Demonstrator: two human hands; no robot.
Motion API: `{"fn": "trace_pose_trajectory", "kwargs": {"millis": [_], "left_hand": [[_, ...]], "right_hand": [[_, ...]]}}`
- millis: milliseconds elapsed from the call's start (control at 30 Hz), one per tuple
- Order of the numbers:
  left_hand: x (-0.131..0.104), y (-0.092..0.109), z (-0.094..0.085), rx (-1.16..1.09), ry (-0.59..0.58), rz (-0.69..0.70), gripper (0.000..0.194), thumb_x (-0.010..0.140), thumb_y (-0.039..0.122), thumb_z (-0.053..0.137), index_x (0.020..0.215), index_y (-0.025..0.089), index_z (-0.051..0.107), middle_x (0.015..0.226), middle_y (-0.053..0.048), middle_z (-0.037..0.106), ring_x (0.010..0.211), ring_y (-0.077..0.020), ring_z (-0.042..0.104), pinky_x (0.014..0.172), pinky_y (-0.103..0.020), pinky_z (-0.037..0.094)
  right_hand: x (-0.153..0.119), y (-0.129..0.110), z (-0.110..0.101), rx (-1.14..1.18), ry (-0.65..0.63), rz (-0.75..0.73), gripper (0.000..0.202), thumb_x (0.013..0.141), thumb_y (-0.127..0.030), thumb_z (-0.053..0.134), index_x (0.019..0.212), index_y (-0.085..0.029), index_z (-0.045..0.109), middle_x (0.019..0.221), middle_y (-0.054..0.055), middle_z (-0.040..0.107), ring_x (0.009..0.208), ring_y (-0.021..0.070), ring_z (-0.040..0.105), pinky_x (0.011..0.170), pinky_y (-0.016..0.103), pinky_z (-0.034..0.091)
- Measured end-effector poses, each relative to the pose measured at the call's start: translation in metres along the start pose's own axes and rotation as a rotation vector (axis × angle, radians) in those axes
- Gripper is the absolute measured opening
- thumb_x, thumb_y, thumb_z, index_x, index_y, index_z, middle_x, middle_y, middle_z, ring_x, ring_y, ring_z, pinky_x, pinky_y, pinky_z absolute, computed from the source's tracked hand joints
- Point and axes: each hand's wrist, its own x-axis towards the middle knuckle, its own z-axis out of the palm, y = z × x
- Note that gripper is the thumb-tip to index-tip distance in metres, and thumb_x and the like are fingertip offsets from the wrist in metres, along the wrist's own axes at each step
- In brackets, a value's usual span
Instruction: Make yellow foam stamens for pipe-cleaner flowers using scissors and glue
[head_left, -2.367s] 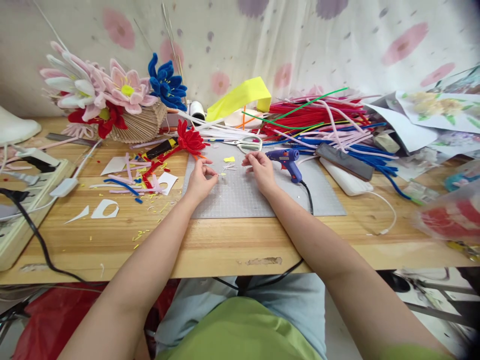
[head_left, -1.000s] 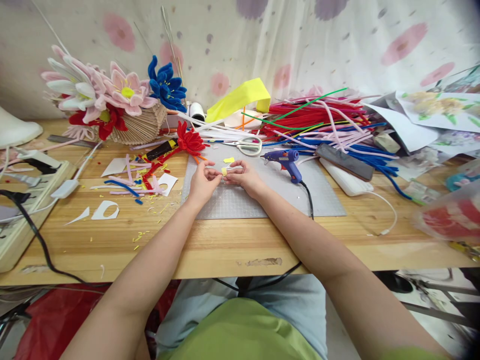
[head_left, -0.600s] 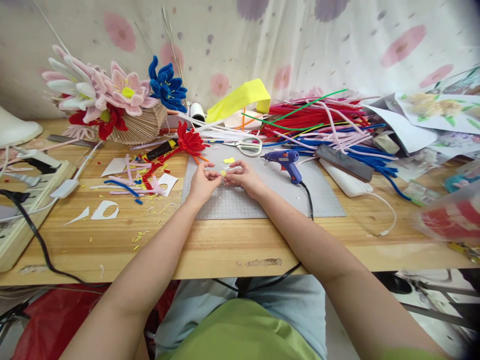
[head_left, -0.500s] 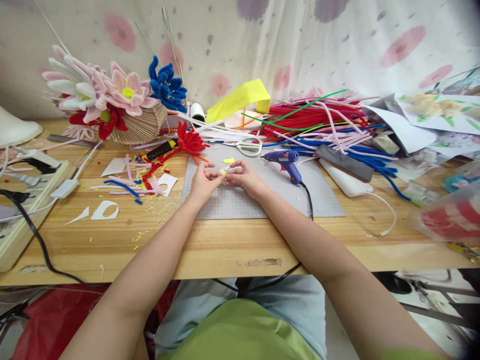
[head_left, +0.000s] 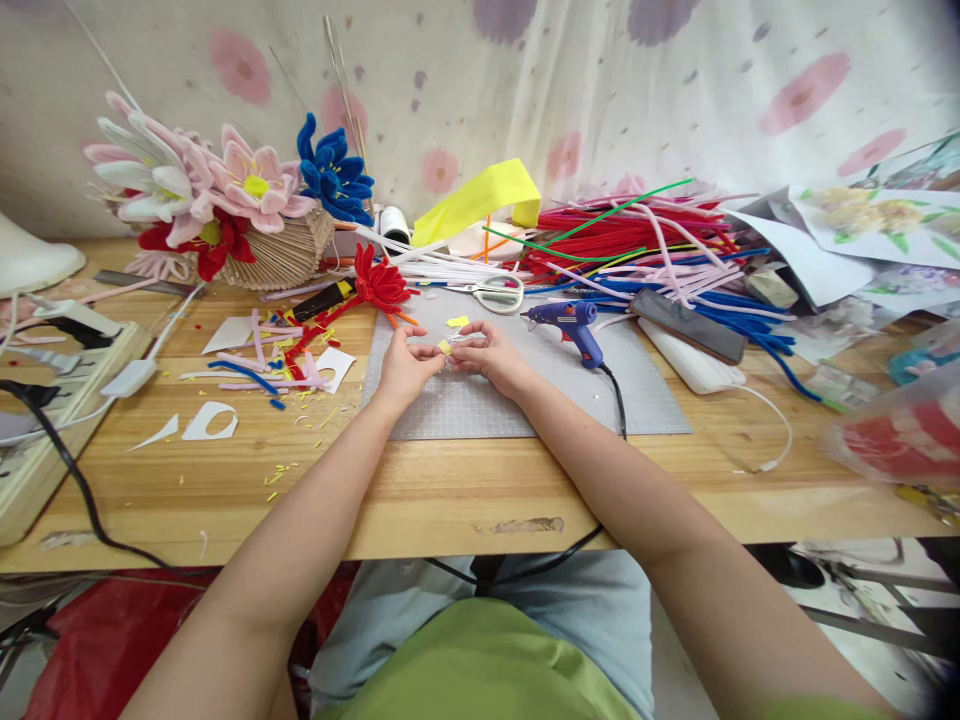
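Small yellow piece: between the fingertips of the two hands, above the grey cutting mat (head_left: 480,408), the small yellow piece (head_left: 444,347) is held.
Look of the piece: it is bright yellow, thin and tilted; its lower part is covered by the fingers, so the full shape cannot be told.
Left hand (head_left: 406,366): the thumb and the index finger are pressed together on the piece.
Right hand (head_left: 489,358): its fingertips are brought to the same place, just beside the left ones; whether the piece is also pinched by them cannot be told.
Change: 2.4 seconds ago the hands are seen well apart; now they are brought together. Since one second ago, the piece is turned and shifted slightly toward the left hand.
Yellow scrap (head_left: 457,321): it is laid on the mat, behind the hands.
Glue gun (head_left: 576,325): it is placed to the right of the hands.
Scissors (head_left: 501,294): they are rested behind the hands.
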Motion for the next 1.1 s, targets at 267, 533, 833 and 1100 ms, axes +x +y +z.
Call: {"fn": "trace_pose_trajectory", "kwargs": {"millis": [267, 533, 833, 1100], "left_hand": [[-0.001, 0.009, 0.000, -0.141, 0.022, -0.126, 0.053, 0.050, 0.014, 0.074, 0.091, 0.020, 0.041, 0.062, 0.006, 0.063, 0.052, -0.0098, 0.060, 0.060, -0.025, 0.046], [-0.003, 0.017, 0.000, -0.307, 0.023, -0.219, 0.048, 0.056, 0.010, 0.071, 0.092, 0.019, 0.040, 0.063, 0.005, 0.063, 0.053, -0.0076, 0.058, 0.066, -0.026, 0.049], [-0.004, 0.018, 0.001, -0.263, -0.004, -0.233, 0.053, 0.055, 0.012, 0.075, 0.093, 0.019, 0.040, 0.064, 0.004, 0.062, 0.057, -0.0093, 0.060, 0.073, -0.031, 0.049], [-0.004, 0.017, 0.002, -0.269, -0.025, -0.215, 0.045, 0.059, 0.009, 0.066, 0.094, 0.018, 0.040, 0.062, 0.003, 0.064, 0.055, -0.0098, 0.061, 0.069, -0.028, 0.049]], "right_hand": [[0.004, -0.007, -0.012, -0.008, 0.175, -0.094, 0.030, 0.062, -0.021, 0.066, 0.083, -0.022, 0.045, 0.068, -0.006, 0.061, 0.056, 0.0066, 0.055, 0.056, 0.021, 0.048], [0.001, -0.007, -0.008, -0.109, 0.088, -0.172, 0.021, 0.067, -0.026, 0.064, 0.084, -0.021, 0.053, 0.064, -0.006, 0.059, 0.052, 0.0060, 0.049, 0.050, 0.018, 0.041], [0.003, 0.003, 0.006, -0.095, 0.025, -0.191, 0.048, 0.055, -0.033, 0.080, 0.092, -0.023, 0.050, 0.077, -0.004, 0.067, 0.070, 0.0104, 0.061, 0.064, 0.022, 0.050], [0.006, 0.004, 0.003, -0.092, 0.075, -0.189, 0.044, 0.054, -0.032, 0.079, 0.085, -0.021, 0.050, 0.068, -0.005, 0.065, 0.060, 0.0086, 0.059, 0.061, 0.023, 0.050]]}}
